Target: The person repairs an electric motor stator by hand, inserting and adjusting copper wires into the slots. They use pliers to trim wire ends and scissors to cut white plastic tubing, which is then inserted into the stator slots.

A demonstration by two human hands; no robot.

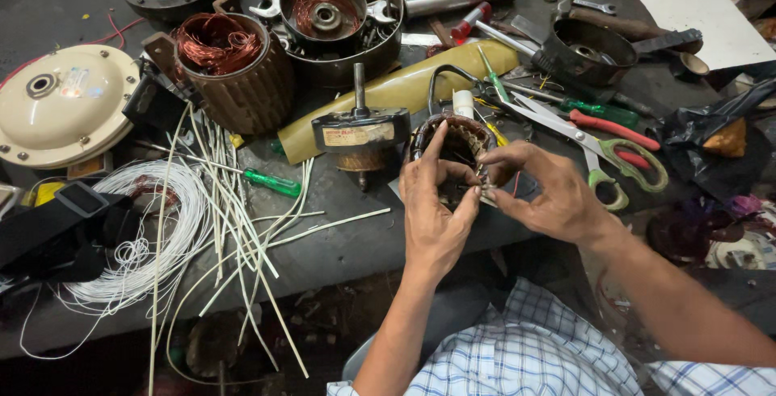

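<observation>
**Both hands closed around a small motor stator at the bench edge**

Nearest us, the left hand (432, 214) and the right hand (546, 194) cup the same thing: a small round stator (462, 144) with dark windings, propped on the near edge of the dark workbench (339, 242). The left hand grips it from seven o'clock, forefinger up along the rim, thumb pressed in. That looks like the steadying grip. The right comes in from four o'clock with fingers pinched narrow at the rim, seemingly on something fine, though I cannot tell what is between the fingertips. Held tilted toward the face, it seems, so the slots can be seen.

At nine o'clock of the hands, loose white sleeving strips (234, 218) fan across the bench, with a coil of white wire (153, 242) beyond them and a green-handled screwdriver (263, 179) lying across.

Just past the stator at eleven o'clock stands a black rotor on its shaft (360, 128). At two o'clock, scissors with green and red handles (614, 157) lie open within easy reach.

Farther, at ten o'clock, a ribbed stator packed with copper winding (230, 69); at twelve, a black housing with another copper coil (327, 10). Far left, a cream round cover (61, 105).
</observation>
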